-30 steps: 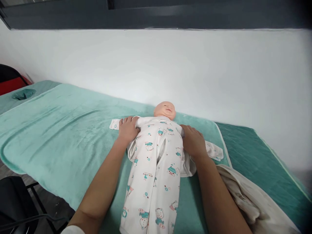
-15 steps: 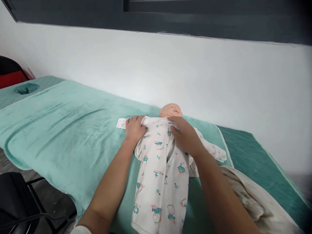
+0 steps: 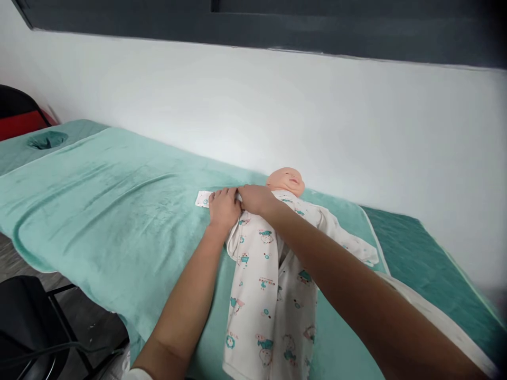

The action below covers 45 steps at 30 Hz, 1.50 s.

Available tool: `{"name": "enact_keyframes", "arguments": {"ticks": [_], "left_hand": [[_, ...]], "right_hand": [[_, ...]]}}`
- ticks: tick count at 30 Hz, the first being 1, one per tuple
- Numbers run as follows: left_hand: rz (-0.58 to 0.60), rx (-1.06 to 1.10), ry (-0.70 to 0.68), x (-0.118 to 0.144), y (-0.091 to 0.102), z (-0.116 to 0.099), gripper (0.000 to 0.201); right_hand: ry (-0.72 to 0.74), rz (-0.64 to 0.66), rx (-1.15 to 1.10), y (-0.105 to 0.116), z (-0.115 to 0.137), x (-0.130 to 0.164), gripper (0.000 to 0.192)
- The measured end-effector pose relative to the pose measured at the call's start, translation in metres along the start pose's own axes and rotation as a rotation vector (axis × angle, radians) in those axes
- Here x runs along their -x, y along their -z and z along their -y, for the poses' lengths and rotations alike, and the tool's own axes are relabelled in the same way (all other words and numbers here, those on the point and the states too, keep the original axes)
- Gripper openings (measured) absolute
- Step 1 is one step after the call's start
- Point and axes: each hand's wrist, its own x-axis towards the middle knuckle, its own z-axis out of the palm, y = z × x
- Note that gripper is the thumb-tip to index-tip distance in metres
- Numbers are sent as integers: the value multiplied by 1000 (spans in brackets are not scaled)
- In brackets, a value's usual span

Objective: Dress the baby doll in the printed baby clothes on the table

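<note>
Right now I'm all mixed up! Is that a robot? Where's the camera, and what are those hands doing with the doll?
There's no robot here, just a person using two bare hands. The camera is worn on the person's head, looking forward and down, so every picture shows what's in front of them. A baby doll lies face up on a mint-green blanket, with a white baby outfit printed with cartoon animals over its body. The left hand is on one sleeve, near the shoulder, with the cuff poking out beyond it. The right hand reaches across the doll and is right beside the left. How tightly either hand grips the cloth is hidden.
</note>
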Motion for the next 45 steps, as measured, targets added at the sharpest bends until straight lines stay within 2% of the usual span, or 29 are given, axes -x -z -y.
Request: {"name": "enact_keyframes", "arguments": {"ticks": [5,11,22,26,29,34,39,42,45], "left_hand": [[-47,36,21,3,5,0,44],[-48,38,125,4,11,2,40],[-22,256,190,0,4,16,43],[19,219,119,0,7,16,43],[9,91,66,1,9,12,47],[-18,-137,-44,0,9,5,39],[72,-136,-217,1,6,3,51],[76,-156,-211,2,5,4,44],[48,-186,-166,3,6,6,39]], "right_hand": [[25,-29,23,9,-12,10,32],[107,-66,59,22,-34,35,35],[33,-161,4,29,-66,63,30],[6,-190,-63,33,-68,69,30],[9,-184,-120,31,-63,66,30],[30,-145,-141,19,-47,49,31],[52,-142,-230,8,-38,45,44],[6,-231,-403,3,-46,64,43],[-131,-413,-620,-15,-65,94,40]]}}
